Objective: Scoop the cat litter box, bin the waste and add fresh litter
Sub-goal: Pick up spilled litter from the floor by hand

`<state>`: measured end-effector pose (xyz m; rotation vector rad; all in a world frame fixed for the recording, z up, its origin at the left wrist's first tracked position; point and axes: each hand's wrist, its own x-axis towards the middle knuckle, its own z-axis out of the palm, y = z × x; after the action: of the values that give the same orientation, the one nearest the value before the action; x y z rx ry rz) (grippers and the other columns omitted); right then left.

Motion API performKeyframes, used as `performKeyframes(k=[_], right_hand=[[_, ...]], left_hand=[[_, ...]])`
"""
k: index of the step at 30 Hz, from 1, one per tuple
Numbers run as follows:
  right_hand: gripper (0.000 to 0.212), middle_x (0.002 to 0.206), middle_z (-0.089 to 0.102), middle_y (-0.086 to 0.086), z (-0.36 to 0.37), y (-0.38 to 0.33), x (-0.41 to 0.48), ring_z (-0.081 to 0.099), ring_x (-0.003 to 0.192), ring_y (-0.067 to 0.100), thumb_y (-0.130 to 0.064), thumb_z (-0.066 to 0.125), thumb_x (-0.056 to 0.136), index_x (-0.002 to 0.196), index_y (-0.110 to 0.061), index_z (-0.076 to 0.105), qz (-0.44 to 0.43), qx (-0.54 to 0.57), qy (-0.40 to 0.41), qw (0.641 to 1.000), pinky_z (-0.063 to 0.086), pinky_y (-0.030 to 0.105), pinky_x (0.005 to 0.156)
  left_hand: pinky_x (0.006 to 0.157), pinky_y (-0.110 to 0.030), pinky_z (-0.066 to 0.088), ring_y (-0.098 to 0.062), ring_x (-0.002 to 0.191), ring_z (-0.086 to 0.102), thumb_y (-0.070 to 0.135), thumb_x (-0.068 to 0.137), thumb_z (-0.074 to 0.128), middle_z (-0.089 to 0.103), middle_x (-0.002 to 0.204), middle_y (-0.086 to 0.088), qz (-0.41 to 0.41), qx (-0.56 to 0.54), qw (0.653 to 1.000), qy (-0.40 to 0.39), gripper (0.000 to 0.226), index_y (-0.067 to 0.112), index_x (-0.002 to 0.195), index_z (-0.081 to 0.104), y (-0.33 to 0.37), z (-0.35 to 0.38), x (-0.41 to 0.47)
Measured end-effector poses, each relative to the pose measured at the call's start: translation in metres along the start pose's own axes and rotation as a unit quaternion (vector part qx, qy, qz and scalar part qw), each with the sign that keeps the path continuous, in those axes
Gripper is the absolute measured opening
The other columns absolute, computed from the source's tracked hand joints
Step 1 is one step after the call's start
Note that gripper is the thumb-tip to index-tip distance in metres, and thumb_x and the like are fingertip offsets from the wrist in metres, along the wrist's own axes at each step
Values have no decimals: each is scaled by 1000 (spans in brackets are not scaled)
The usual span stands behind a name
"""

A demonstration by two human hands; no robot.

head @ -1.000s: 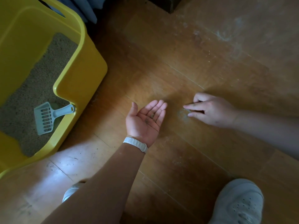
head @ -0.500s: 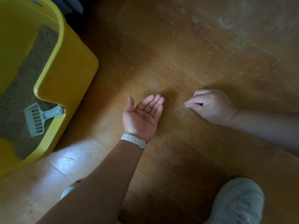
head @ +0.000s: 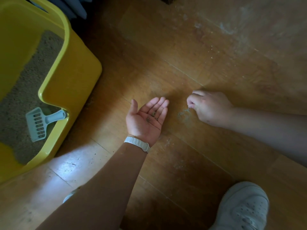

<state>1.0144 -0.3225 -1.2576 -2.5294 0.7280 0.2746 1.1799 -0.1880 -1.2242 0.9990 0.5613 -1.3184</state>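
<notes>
Where the wooden floor point(head: 216, 55) fills most of the view, it is dusty, with pale smears toward the upper right. At the left stands the yellow litter box point(head: 73, 77), its corner reaching toward the middle of the floor and its front wall dipping into a low entry. Brownish litter point(head: 25, 90) covers the bottom of the box. Behind the box, at the top edge, hangs some blue-grey cloth point(head: 73, 9).

2 bare forearms reach in, 1 from the bottom and 1 from the right edge. A white shoe point(head: 244, 208) rests on the floor at the lower right; a second shoe point(head: 69, 195) shows only as a sliver under the left forearm.

The left hand point(head: 146, 120) lies palm up just above the floor, right of the box, with its fingers straight, relaxed and close together. The right hand point(head: 211, 108) is near it, knuckles up, with its fingers curled in and their tips bunched low against the floor, pinching at the spilled litter point(head: 182, 112).

A grey slotted scoop point(head: 39, 123) lies on the litter inside the box, its handle propped against the low front wall. A white wristband point(head: 137, 144) circles the left wrist. The spilled litter is a small pale patch between the 2 hands. A few dark grains point(head: 152, 116) sit in the left palm.
</notes>
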Motion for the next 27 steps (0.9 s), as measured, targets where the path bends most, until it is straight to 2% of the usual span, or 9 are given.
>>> performKeyframes(k=[5,8,9,12,15,17,19,21,27], right_hand=[[22,89,42,-5,-8,-18,-2,49,72,25,0,44,91,84,-21,41,58,7,-28,998,38,36,57],[10,113,55,5,-13,-50,-9,58,101,37,-9,45,96,91,-15,52,80,95,36,992,48,41,72],[10,114,57,7,-14,-64,-12,60,100,37,-12,46,96,92,-14,55,55,118,73,989,49,42,70],[12,91,52,-5,-16,-104,-14,53,60,26,-13,49,96,86,-14,55,-36,160,127,978,43,37,44],[15,95,56,1,-8,-123,-12,53,61,26,-19,42,98,87,-16,52,-59,156,99,981,46,41,46],[15,104,61,4,-4,-125,-15,56,66,26,-16,44,95,91,-13,59,-74,133,106,983,47,35,47],[23,108,63,4,-4,-123,-20,58,71,21,-18,44,94,99,-10,65,-88,130,113,981,44,29,50],[26,98,61,1,-4,-113,-26,50,65,14,-24,45,93,100,-10,66,-102,122,113,981,36,23,51],[22,90,48,-10,5,-47,-27,50,62,16,-28,59,94,110,-16,67,34,86,91,992,39,29,54]], left_hand=[[88,-37,55,-33,99,70,55,99,30,70,108,-23,-6,8,1000,15,71,-5,98,66,-1,-7,-8],[94,-39,52,-34,102,69,55,99,31,69,110,-24,-13,16,1000,21,70,-6,101,65,-4,-12,-11],[95,-39,51,-34,101,69,55,98,31,69,110,-24,-17,19,999,19,70,-6,102,65,-5,-14,-12],[105,-44,43,-34,102,64,58,98,29,67,103,-23,-36,32,999,-6,75,-7,103,66,-7,-19,-14],[113,-50,34,-37,112,60,58,98,28,68,101,-25,-77,35,996,-33,78,-6,93,71,-6,-23,-17],[114,-51,32,-38,122,56,59,97,28,65,114,-26,-98,36,993,-61,79,-8,108,67,-2,-26,-18],[108,-47,40,-35,114,60,58,97,28,65,116,-25,-90,34,994,-55,78,-8,109,66,1,-28,-19],[88,-40,53,-33,98,68,55,98,29,69,109,-24,-72,19,997,-31,75,-7,96,70,6,-29,-20],[94,-38,51,-34,102,69,52,100,31,68,112,-24,-32,-18,999,12,67,-7,106,64,17,-33,-19]])
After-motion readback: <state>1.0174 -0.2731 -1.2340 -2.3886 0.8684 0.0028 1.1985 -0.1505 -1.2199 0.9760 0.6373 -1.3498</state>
